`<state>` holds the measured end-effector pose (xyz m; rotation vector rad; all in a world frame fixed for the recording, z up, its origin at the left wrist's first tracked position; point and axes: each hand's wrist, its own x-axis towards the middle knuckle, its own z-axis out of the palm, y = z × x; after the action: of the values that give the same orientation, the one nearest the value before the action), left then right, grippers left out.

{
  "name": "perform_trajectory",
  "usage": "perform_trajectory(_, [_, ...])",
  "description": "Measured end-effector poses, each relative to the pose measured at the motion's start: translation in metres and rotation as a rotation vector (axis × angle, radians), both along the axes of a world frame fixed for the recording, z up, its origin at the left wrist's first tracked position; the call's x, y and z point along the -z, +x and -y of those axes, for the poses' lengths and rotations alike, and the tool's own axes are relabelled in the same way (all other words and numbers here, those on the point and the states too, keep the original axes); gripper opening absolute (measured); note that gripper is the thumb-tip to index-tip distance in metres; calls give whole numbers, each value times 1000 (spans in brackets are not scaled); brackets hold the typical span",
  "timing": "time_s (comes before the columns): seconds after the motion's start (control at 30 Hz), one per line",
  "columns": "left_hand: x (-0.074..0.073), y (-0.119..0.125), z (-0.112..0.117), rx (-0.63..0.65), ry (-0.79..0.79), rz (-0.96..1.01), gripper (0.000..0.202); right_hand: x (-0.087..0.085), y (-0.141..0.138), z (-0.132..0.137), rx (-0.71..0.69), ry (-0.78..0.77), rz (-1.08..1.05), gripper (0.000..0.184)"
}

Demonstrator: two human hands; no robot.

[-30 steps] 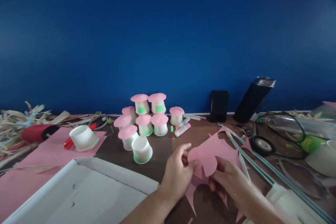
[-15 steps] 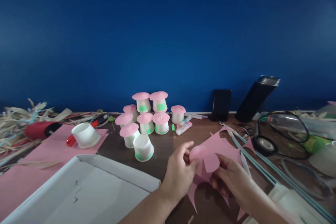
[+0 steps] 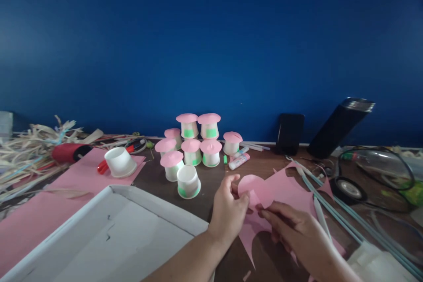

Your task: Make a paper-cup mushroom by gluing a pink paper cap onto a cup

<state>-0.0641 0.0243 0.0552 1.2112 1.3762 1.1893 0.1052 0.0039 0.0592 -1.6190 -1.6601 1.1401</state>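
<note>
Head view: left hand point(image 3: 228, 211) and right hand point(image 3: 295, 231) pinch the pink disc point(image 3: 256, 186), fingertips point(image 3: 261, 209) closer together than before.

Paper disc point(image 3: 257, 187), pink, plain, upper edge rounded; held tilted over cut pink sheet point(image 3: 291, 187); lower edge partly hidden, apparently overlapping itself.

Dim, diffuse light; blue wall point(image 3: 211, 53) paler at left, darker along top. Upper right corner vignetted; right edge soft.
</note>
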Motion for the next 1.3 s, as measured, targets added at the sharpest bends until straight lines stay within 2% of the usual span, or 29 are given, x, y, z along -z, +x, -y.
perform_trajectory(0.13, [-10, 4, 2, 36, -154, 350, 48, -1, -1, 2, 7, 44, -2, 36])
perform_trajectory(0.23, [-14, 9, 5, 63, -252, 612, 39, -2, 0, 1, 37, 73, -25, 39])
perform_trajectory(0.3, [-14, 12, 8, 80, -320, 688, 35, -3, 0, 0, 71, 73, -36, 40])
perform_trajectory(0.4, [-13, 15, 11, 100, -387, 726, 38, -6, -1, -1, 126, 63, -58, 40])
perform_trajectory(0.5, [-11, 17, 12, 133, -410, 708, 43, -7, -2, -1, 140, 78, -75, 34])
perform_trajectory(0.73, [-2, 16, 11, 177, -374, 545, 42, 6, 2, -3, 103, 61, -147, 32])
perform_trajectory(0.93, [4, 14, 9, 205, -345, 435, 39, -4, -3, -3, 128, 66, -186, 31])
perform_trajectory(1.07, [4, 14, 9, 219, -341, 395, 38, -4, -2, -4, 133, 66, -214, 29])
perform_trajectory(1.3, [-1, 13, 10, 223, -360, 374, 40, 4, 3, -7, 74, -55, -192, 26])
